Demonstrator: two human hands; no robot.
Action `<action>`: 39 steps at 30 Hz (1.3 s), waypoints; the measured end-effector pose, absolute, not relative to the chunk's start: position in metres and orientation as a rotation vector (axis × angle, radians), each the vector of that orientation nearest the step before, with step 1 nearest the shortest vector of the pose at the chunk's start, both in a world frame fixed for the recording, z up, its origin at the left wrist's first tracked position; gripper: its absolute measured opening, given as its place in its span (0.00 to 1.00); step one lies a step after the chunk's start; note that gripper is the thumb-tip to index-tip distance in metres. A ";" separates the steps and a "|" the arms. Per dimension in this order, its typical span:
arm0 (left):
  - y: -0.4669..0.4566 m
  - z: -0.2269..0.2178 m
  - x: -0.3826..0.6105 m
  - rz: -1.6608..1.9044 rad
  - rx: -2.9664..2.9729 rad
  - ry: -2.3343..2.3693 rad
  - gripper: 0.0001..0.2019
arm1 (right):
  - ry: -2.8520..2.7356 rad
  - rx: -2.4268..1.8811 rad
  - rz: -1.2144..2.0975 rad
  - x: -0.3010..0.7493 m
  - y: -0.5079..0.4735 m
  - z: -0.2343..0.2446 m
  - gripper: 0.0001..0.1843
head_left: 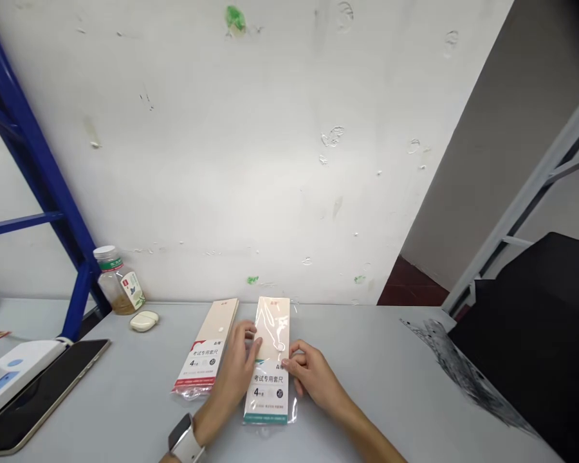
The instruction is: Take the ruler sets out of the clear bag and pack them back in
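Two flat packs of exam ruler sets lie side by side on a pale grey table [371,379]. The nearer one, with a green-edged label, is a clear plastic pack [266,402] under both hands. My left hand [236,373], with a white smartwatch [186,440] on its wrist, grips that pack's left edge. My right hand [311,376] holds its right edge. To the left, close to my left hand, is a second pack [203,360] with a red-edged label, partly hidden by my fingers.
A bottle of amber liquid [118,283] and a cream oval case [143,320] stand at the back left. A tablet [43,395] and white box [17,366] lie further left. A black object [535,328] sits at right. A white wall rises behind the table.
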State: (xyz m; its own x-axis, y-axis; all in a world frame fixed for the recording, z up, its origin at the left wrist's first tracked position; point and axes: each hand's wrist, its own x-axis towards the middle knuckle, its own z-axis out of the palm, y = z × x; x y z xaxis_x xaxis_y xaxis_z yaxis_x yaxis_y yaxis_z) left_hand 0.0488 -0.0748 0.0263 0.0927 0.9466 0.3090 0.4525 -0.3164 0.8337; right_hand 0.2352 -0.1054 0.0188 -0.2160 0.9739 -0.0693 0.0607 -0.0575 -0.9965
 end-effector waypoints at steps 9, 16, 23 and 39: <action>-0.056 0.045 0.025 1.182 1.422 1.299 0.21 | -1.333 -1.353 1.110 0.237 -0.110 0.026 0.07; -0.020 0.044 -0.044 1.088 1.596 1.809 0.22 | -1.379 -1.474 1.080 0.253 -0.105 0.023 0.17; -0.013 0.028 -0.063 0.932 1.540 2.058 0.27 | -1.360 -1.459 1.141 0.254 -0.102 0.024 0.14; -0.034 0.018 -0.005 0.973 1.496 1.458 0.31 | -1.278 -1.449 1.160 0.261 -0.098 0.020 0.14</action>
State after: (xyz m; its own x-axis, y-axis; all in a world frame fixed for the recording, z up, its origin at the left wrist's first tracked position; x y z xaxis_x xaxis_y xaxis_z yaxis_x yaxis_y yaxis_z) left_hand -0.0047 -0.0338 0.0185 0.0343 0.9993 -0.0123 0.3720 -0.0013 0.9282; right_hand 0.2607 -0.0983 0.0204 0.0437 0.9940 -0.1000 0.1952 -0.1067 -0.9749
